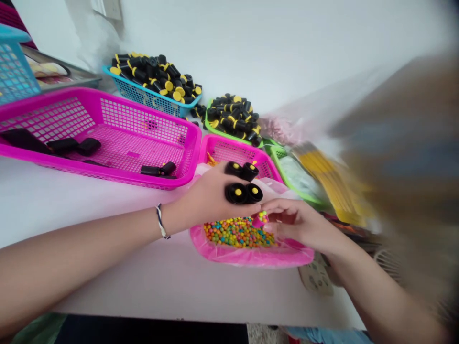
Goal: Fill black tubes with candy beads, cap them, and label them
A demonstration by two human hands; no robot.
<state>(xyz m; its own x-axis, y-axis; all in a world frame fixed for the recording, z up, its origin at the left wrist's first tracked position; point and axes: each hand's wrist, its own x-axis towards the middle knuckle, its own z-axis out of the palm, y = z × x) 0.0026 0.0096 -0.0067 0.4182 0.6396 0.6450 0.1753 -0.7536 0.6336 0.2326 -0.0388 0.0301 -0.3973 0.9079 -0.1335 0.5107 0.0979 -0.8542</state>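
My left hand is closed around several black plastic cylinders, their open ends upward with a yellow spot inside each. Beside it, my right hand pinches a small pink cup filled with coloured beads. Both hands are over a pink basket lined with clear plastic. Small round multicoloured beads fill the part of it that shows. The left hand's fingers are partly hidden behind the cylinders.
A large magenta basket at left holds a few black pieces. Behind stand a blue basket and a green basket, heaped with black-and-yellow cylinders. Yellow strips lie at right, near a blurred person. The white table's edge is near me.
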